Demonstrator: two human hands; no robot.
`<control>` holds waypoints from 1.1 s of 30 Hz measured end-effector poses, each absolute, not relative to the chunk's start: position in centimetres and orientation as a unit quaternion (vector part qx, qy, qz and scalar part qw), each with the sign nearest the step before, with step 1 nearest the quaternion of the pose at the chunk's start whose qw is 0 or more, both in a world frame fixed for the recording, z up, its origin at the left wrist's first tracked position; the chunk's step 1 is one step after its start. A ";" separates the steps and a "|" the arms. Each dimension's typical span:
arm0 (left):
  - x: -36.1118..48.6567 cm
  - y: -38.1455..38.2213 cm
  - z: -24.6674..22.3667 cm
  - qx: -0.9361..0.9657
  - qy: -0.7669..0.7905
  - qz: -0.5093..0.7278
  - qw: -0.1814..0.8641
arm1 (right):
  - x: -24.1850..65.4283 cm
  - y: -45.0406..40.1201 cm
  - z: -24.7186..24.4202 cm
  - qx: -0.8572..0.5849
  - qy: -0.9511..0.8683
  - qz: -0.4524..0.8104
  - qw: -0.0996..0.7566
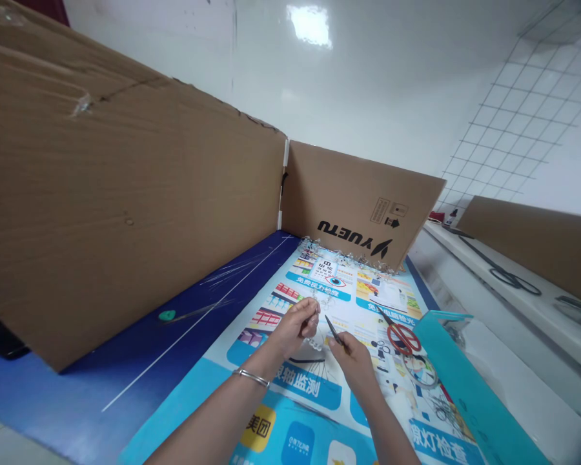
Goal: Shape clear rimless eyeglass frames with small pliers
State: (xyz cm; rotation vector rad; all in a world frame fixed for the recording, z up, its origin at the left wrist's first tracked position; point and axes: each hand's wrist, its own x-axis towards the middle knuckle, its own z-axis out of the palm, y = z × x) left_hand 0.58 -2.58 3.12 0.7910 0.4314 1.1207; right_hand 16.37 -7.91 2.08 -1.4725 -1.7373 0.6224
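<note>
L hand [301,325] is over the printed sheet [271,368], grip narrow, thumb and fingertips pinched on a small clear piece [317,309], prob. a bead or bit of wire, too small to be sure. R hand [356,361] is just beside it, grip closed around a dark pointed tool [336,331], tip angled up twd L hand; a small gap sits btwn tip and L fingers. Clear beaded strand [314,344] shows below, btwn the hands.

Sheet lies on the blue surface [174,361]. Tall cardboard panel [150,168] stands along the L edge, printed carton panel [363,200] across the far edge, the two meeting at a corner; both hands well apart from each. Clear pieces [348,254] line the far panel's foot. Green-handled tool [167,316] lies near the L panel, w/ a blue strip of room btwn it and the sheet.

R side is tighter: red-handled scissors [403,339], clear ring [420,371] and wire bundle [446,411] lie btwn R hand and the teal folder [474,394] at that edge.
</note>
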 end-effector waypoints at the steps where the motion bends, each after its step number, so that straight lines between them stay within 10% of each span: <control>1: 0.6 -2.6 3.1 0.356 0.191 0.512 0.758 | 16.3 -7.9 2.1 -0.574 -0.683 0.243 0.381; 24: 0.5 -1.5 1.0 0.442 0.332 0.470 0.688 | 17.4 -7.3 1.4 -0.652 -0.703 0.107 0.262; 33: -0.9 0.0 0.0 0.481 0.392 0.519 0.587 | 20.5 -9.2 4.6 -0.626 -0.765 0.151 0.004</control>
